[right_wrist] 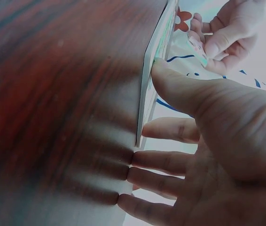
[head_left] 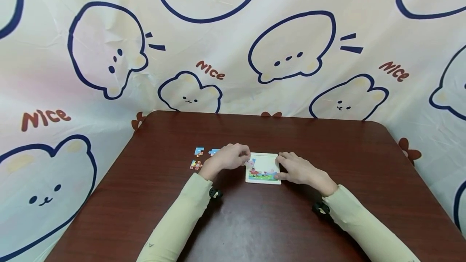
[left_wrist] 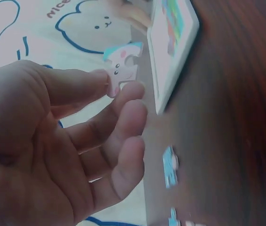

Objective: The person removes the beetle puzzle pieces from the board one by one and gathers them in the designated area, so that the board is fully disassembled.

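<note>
Between thumb and fingertips my left hand (head_left: 231,157) pinches a jigsaw piece (left_wrist: 121,67) with a pink cartoon face and a blue corner. It is held over the left side of a white puzzle tray (head_left: 264,155). Assembled pieces (head_left: 263,175) fill the lower part of that tray with a colourful picture; its upper part is bare white. My right hand (head_left: 299,169) rests at the tray's right edge. In the right wrist view, its thumb (right_wrist: 170,84) lies on the tray's rim, and the other fingers are extended, with their tips down at the tray's edge and the table.
Loose puzzle pieces lie left of the tray: one blue piece (head_left: 199,151), another blue piece (head_left: 213,152) partly behind my left hand, and a red and yellow cluster (head_left: 196,165). The dark wooden table (head_left: 233,221) ends at a printed cloth backdrop (head_left: 233,43).
</note>
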Available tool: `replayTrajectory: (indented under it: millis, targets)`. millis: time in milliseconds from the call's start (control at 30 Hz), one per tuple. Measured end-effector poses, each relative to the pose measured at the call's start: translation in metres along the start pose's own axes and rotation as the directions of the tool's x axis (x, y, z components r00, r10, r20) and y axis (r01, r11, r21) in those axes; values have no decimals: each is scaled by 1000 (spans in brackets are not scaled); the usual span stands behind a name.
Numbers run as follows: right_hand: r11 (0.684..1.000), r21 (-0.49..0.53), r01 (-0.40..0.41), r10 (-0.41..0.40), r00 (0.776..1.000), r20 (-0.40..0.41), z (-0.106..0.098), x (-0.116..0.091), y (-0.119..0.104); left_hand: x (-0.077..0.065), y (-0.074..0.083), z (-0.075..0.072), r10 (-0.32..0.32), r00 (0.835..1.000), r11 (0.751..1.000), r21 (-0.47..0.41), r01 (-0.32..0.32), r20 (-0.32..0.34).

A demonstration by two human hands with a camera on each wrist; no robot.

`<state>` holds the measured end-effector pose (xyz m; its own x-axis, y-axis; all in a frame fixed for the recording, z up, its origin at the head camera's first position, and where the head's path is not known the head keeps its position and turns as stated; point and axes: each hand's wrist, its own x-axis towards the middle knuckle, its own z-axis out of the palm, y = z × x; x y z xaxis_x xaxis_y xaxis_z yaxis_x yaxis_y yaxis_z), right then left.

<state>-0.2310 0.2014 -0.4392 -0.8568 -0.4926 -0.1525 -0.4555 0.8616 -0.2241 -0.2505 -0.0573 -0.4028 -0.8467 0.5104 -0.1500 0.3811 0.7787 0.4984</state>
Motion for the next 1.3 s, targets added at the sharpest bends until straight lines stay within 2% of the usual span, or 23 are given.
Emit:
replayTrajectory:
  millis: [133, 367, 967, 1300]
  targets:
    - [1000, -2, 7, -7, 1000, -9, 0, 0, 0, -5, -10, -3, -7, 1000, 1000, -6, 6, -16]
    - [1000, 2, 11, -11, 1000, 0, 0, 0, 0, -9, -28, -4, -82, 995, 997, 3, 82, -57]
    - [1000, 5, 20, -20, 1000, -10, 1, 0, -1, -17, -50, -5, -135, 990, 980, -139, 139, 38]
    - [1000, 8, 27, -26, 1000, -15, -1, -3, -1, -16, -49, -3, -168, 985, 982, -77, 171, 43]
